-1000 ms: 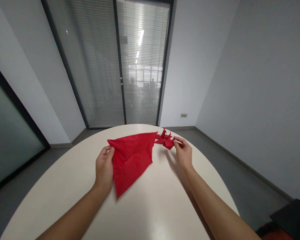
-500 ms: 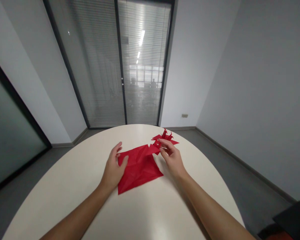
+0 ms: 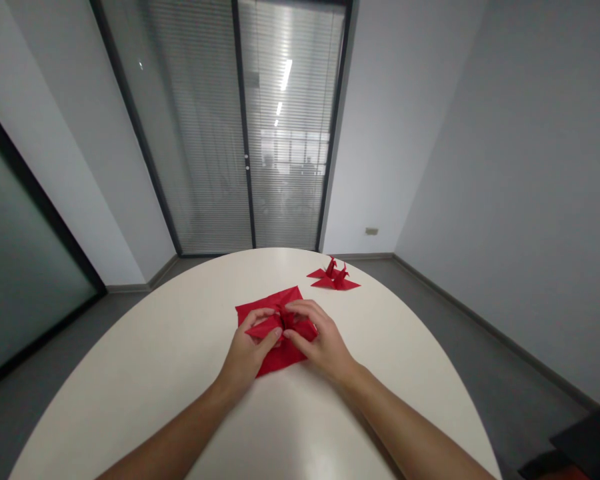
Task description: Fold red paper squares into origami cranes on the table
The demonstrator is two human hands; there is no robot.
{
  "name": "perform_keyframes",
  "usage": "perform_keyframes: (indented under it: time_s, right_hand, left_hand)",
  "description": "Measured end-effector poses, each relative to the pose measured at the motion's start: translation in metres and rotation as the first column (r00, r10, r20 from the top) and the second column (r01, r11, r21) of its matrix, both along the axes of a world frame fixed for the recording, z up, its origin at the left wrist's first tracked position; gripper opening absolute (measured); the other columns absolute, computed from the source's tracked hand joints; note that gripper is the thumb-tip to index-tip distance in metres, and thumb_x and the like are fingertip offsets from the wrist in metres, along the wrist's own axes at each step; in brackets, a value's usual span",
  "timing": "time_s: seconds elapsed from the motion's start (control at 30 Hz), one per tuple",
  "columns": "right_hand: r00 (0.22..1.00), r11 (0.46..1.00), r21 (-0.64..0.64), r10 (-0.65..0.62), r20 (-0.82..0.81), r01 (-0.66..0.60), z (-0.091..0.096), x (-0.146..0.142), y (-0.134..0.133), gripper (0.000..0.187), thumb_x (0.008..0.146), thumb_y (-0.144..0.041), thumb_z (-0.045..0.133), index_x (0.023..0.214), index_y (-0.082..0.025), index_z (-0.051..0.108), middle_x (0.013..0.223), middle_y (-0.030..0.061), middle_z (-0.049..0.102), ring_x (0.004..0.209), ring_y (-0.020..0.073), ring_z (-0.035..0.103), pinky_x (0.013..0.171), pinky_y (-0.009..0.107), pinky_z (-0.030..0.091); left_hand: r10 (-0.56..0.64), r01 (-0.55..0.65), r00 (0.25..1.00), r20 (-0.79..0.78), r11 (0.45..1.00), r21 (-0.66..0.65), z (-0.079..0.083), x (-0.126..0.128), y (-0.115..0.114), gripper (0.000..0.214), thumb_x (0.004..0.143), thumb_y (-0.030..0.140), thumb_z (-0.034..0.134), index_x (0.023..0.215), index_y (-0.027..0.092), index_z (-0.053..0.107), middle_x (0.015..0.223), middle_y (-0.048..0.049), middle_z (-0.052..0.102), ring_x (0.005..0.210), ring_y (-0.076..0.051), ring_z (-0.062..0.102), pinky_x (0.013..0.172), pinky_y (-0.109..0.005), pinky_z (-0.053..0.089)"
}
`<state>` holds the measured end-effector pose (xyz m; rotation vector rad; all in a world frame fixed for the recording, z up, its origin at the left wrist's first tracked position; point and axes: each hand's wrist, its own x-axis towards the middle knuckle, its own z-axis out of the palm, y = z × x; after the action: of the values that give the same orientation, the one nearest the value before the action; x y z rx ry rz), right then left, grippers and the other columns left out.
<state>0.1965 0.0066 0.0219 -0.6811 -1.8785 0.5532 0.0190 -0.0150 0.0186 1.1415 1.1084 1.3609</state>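
A folded red paper crane (image 3: 263,328) is held between both hands, over the middle of the table. My left hand (image 3: 246,352) pinches it from the left, thumb in front and fingers behind. From the right, my right hand (image 3: 325,340) has thumb and fingers closed on its other side. Under the crane lies a creased red paper sheet (image 3: 276,364), spread on the tabletop and partly covered by both hands. Fingers hide part of the crane's body.
Two more red paper cranes (image 3: 336,280) stand close together toward the far right of the round white table (image 3: 170,353). Past it are a glass partition with blinds (image 3: 205,147) and a grey wall. A dark object (image 3: 587,440) sits at the lower right.
My right hand has brought a crane from beside the other two leftward over the sheet. My left hand has left the sheet's left edge and closed on the crane.
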Motion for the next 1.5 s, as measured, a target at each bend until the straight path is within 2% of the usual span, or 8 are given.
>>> perform_keyframes:
  time_s: [0.17,0.4,0.63,0.87,1.07,1.27,1.37,1.5]
  right_hand:
    - [0.994,0.993,-0.120,-0.020,-0.108,0.007,-0.006,0.000,0.000,0.066,0.092,-0.022,0.063,0.151,-0.027,0.033,0.126,0.0104,0.064,0.113,0.0217,0.064,0.101,0.040,0.052]
    - [0.997,0.996,-0.062,0.071,0.039,-0.068,0.006,0.002,-0.003,0.025,0.090,-0.024,0.069,0.114,-0.026,0.068,0.124,0.0087,0.067,0.117,0.0237,0.062,0.104,0.043,0.048]
    - [0.984,0.968,-0.197,0.132,-0.116,-0.153,0.007,0.003,0.002,0.015,0.088,-0.028,0.073,0.102,-0.024,0.071,0.113,0.0083,0.069,0.109,0.0218,0.065,0.100,0.042,0.050]
    - [0.935,0.856,-0.403,0.224,-0.275,-0.323,0.003,0.002,0.003,0.019,0.086,-0.034,0.074,0.100,-0.023,0.067,0.133,0.0109,0.062,0.124,0.0244,0.060,0.108,0.045,0.044]
    - [0.938,0.915,-0.307,0.169,-0.302,-0.263,-0.002,0.001,0.005,0.025,0.081,-0.030,0.078,0.098,-0.023,0.060,0.118,0.0081,0.063,0.111,0.0214,0.062,0.100,0.039,0.047]
    - [0.952,0.936,-0.280,0.138,-0.273,-0.216,0.002,0.002,0.003,0.031,0.074,-0.029,0.083,0.085,-0.023,0.054,0.113,0.0062,0.061,0.111,0.0222,0.059,0.099,0.037,0.044]
    - [0.955,0.946,-0.269,0.103,-0.279,-0.180,0.003,0.001,0.003,0.033,0.073,-0.030,0.084,0.084,-0.023,0.054,0.111,0.0056,0.060,0.110,0.0222,0.058,0.098,0.037,0.044]
    - [0.946,0.947,-0.277,0.070,-0.317,-0.163,0.002,0.000,0.004,0.038,0.072,-0.031,0.086,0.090,-0.024,0.053,0.111,0.0042,0.059,0.105,0.0208,0.059,0.095,0.035,0.046]
  left_hand:
    - [-0.015,0.037,0.978,0.207,0.994,-0.103,-0.001,0.004,-0.001,0.055,0.064,0.031,0.088,0.111,0.021,0.060,0.104,-0.0052,0.074,0.078,-0.017,0.073,0.076,-0.030,0.060]
    - [-0.026,0.059,0.928,0.371,0.995,-0.078,-0.001,0.005,-0.001,0.050,0.059,0.023,0.090,0.101,0.017,0.063,0.085,-0.0007,0.072,0.067,-0.012,0.068,0.064,-0.023,0.060]
    - [-0.042,0.064,0.954,0.295,0.996,-0.065,-0.002,-0.003,0.004,0.047,0.063,0.029,0.089,0.101,0.015,0.066,0.090,-0.0047,0.073,0.067,-0.013,0.068,0.057,-0.021,0.058]
    - [-0.026,0.047,0.958,0.285,0.997,-0.067,-0.004,-0.007,0.010,0.044,0.062,0.031,0.090,0.097,0.013,0.069,0.083,-0.0036,0.072,0.064,-0.012,0.066,0.054,-0.020,0.057]
    - [0.022,0.009,0.936,0.351,0.996,-0.087,-0.003,-0.005,0.009,0.041,0.060,0.026,0.091,0.092,0.015,0.067,0.082,-0.0003,0.069,0.060,-0.010,0.063,0.051,-0.018,0.056]
    - [-0.033,0.113,0.859,0.510,0.986,-0.126,-0.001,-0.006,0.007,0.038,0.065,0.021,0.087,0.096,0.019,0.065,0.089,0.0012,0.067,0.063,-0.007,0.062,0.053,-0.015,0.054]
    - [-0.096,0.153,0.892,0.441,0.983,-0.096,-0.003,-0.006,0.006,0.034,0.070,0.029,0.085,0.097,0.020,0.066,0.090,0.0004,0.067,0.068,-0.010,0.064,0.057,-0.019,0.056]
    - [-0.141,0.135,0.986,0.085,0.989,0.065,-0.007,-0.006,0.003,0.031,0.076,0.037,0.080,0.098,0.017,0.069,0.098,-0.0051,0.069,0.091,-0.019,0.067,0.081,-0.029,0.057]
